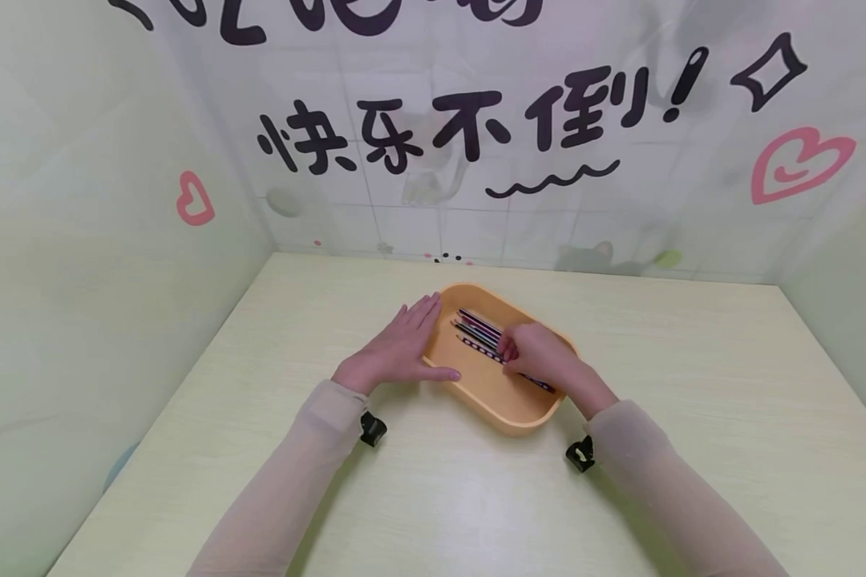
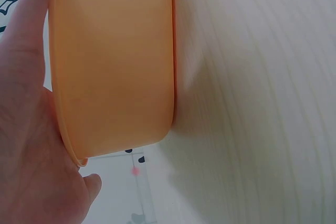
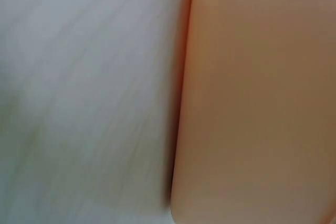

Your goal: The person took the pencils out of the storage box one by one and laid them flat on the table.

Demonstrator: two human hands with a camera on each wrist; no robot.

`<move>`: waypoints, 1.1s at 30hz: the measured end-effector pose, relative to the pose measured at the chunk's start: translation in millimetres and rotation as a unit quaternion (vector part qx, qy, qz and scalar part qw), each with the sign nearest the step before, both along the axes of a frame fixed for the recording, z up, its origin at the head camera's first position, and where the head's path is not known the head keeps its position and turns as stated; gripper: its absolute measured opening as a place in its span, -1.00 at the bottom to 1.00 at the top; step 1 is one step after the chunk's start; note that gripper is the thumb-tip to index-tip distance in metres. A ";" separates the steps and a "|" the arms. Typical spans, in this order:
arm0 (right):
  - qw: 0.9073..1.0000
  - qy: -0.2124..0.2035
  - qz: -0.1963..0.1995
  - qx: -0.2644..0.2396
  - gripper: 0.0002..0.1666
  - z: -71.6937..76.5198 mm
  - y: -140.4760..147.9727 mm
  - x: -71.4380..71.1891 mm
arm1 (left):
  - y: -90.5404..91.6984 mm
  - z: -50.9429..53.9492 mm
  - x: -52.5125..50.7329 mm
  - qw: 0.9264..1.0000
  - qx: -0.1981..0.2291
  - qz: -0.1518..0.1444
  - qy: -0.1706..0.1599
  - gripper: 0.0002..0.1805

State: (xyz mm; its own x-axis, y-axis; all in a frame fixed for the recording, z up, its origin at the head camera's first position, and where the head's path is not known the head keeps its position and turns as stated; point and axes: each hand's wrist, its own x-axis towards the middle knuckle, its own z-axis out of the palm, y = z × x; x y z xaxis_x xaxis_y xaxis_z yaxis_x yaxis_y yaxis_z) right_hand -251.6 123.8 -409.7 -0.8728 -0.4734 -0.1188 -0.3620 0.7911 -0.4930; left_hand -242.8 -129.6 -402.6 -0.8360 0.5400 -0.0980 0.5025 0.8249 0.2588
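An orange rectangular tray (image 1: 487, 393) sits at an angle on the table, with several dark pencils (image 1: 479, 324) lying side by side inside it. My left hand (image 1: 397, 349) rests on the tray's left end, fingers straight along the rim and thumb over the near edge. In the left wrist view, the left hand (image 2: 26, 114) lies along the rim beside the tray's outer wall (image 2: 113, 66). Reaching over the right end, my right hand (image 1: 541, 353) has curled fingers that pinch a dark pencil with pale spots (image 1: 476, 346). The right wrist view shows only the tray's wall (image 3: 257, 98) and table.
The pale wood-grain table (image 1: 440, 497) surrounds the tray. Behind it stands a white printed backdrop (image 1: 418, 216) with black lettering, and pale walls close off both sides. Black wrist mounts (image 1: 373, 429) hang under both sleeves.
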 end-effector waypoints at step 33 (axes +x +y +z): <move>0.997 -0.021 0.035 -0.061 -0.90 -0.6 -0.5 2.3 | 0.9 0.9 0.5 1.000 -0.004 0.005 -0.003 0.35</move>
State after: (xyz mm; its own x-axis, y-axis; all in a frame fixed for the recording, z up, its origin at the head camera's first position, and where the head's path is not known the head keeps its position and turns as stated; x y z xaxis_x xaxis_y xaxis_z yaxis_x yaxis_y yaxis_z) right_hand -249.3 123.3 -410.3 -0.8326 -0.5460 -0.0929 -0.3908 0.6980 -0.6000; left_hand -242.2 -128.7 -401.7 -0.8405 0.5311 -0.1072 0.4932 0.8319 0.2545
